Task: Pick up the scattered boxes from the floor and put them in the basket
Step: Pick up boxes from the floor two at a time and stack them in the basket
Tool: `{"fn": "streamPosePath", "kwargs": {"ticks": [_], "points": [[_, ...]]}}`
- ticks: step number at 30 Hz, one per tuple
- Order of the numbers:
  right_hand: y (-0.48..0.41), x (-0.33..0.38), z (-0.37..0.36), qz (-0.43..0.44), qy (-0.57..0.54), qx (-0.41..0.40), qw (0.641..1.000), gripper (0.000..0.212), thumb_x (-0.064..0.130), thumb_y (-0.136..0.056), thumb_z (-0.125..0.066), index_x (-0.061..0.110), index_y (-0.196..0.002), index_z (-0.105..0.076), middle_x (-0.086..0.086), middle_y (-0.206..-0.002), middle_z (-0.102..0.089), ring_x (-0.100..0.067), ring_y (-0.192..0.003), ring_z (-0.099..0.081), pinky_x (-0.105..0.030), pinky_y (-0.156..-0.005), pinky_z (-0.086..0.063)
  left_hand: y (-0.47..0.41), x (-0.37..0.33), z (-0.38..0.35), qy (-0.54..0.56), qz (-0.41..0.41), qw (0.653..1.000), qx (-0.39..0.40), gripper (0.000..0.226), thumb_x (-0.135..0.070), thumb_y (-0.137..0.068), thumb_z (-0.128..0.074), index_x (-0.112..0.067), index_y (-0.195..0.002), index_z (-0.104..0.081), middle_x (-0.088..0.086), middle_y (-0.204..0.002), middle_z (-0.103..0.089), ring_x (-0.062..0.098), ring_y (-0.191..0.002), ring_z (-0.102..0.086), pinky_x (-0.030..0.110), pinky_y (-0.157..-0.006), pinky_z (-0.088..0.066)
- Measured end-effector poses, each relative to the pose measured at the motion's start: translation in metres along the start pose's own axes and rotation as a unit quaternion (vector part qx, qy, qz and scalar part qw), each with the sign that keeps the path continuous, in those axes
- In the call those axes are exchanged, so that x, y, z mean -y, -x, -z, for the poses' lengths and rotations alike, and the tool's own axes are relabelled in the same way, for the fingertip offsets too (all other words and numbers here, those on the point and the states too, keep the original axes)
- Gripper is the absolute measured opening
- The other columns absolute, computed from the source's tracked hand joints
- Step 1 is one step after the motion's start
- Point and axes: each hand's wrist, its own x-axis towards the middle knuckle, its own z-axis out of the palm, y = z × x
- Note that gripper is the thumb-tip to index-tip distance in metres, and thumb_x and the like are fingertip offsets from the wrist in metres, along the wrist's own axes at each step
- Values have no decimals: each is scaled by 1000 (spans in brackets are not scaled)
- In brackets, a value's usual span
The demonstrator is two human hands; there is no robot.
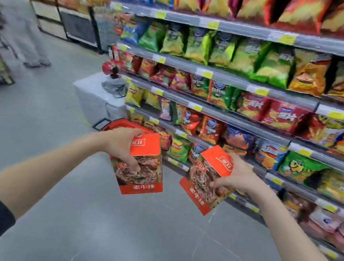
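I hold two orange-red boxes printed with a meat picture in the air above the grey floor. My left hand (120, 144) grips the left box (144, 171) from its left side. The right box (206, 181) hangs tilted in my right hand (238, 174), which grips it from the right. Behind my left hand sits the red basket (122, 125) with a black handle, on the floor by the shelf foot; the hand and left box hide most of it. Its inside is not visible.
Long shelves (241, 82) full of snack bags run along the right. A white block (95, 98) with a small red fan stands beyond the basket. A person in grey trousers (28, 24) stands far left on the grey floor (127, 236).
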Motion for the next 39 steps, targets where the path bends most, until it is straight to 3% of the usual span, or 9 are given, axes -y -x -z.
{"fn": "streamPosePath", "kwargs": {"ticks": [5,9,15,21,24,30,39], "points": [[-69,76,-52,55,22,73,996,102,31,-55,-87,21,-136,-27,2,-110,-48,-17,-100,-49,-32,-82,-42,20,96,19,54,90,994,-23,120,-60,-29,-81,-20,-133,-36,-2,-121,-56,18,-107,-57,38,-94,-49],[-133,127,-83,99,59,119,986,100,29,-56,-87,20,-136,-28,1,-116,-48,-17,-105,-49,-35,-90,-45,14,158,28,90,141,985,-40,90,-37,-47,-89,-18,-123,-45,-4,-110,-60,16,-98,-59,28,-85,-49],[-231,204,-122,164,141,156,964,110,41,-51,-86,21,-140,-23,-1,-124,-48,-23,-116,-50,-44,-98,-43,-16,238,49,114,206,970,-57,91,-30,-55,-89,-16,-130,-40,-1,-112,-58,17,-99,-57,21,-70,-44],[-310,283,-161,241,207,188,929,116,50,-39,-81,20,-137,-28,-2,-129,-48,-25,-119,-49,-47,-98,-43,-33,311,71,144,266,951,-70,109,-53,-36,-82,-23,-131,-39,-5,-112,-60,17,-100,-59,32,-84,-51],[-339,315,-187,251,212,202,923,113,43,-50,-84,17,-142,-23,-5,-137,-42,-27,-124,-44,-47,-103,-39,-45,348,81,145,280,946,-68,101,-50,-40,-84,-24,-128,-40,-5,-111,-61,17,-99,-60,35,-86,-52],[-403,367,-236,248,200,231,919,102,34,-60,-84,16,-141,-23,-5,-140,-39,-24,-127,-40,-42,-106,-35,-92,438,119,125,277,953,-16,96,-42,-51,-87,-24,-132,-38,-6,-116,-57,14,-102,-56,28,-85,-47],[-479,408,-277,171,195,147,954,109,40,-60,-82,14,-144,-18,-7,-146,-34,-26,-134,-34,-43,-110,-29,-213,537,203,-12,159,985,68,95,-46,-53,-85,-19,-132,-39,-1,-123,-56,21,-109,-56,34,-92,-47]]}}
